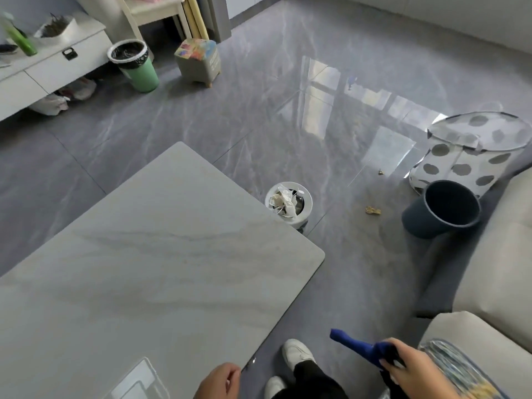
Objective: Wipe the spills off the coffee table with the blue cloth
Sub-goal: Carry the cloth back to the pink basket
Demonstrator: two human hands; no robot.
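Gripping the blue cloth [365, 351] at lower right, the right hand [414, 367] has yet to reach the coffee table [161, 254]; left hand [218, 381] loosely curled, empty.

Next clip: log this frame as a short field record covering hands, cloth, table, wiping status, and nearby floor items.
right hand: right hand grips the blue cloth off the table, near the sofa
left hand: left hand at the coffee table near edge, fingers loosely curled, holding nothing
cloth contact: not touching the table
spills: none discernible on the tabletop
floor: small white bin, dark blue bucket, green bin
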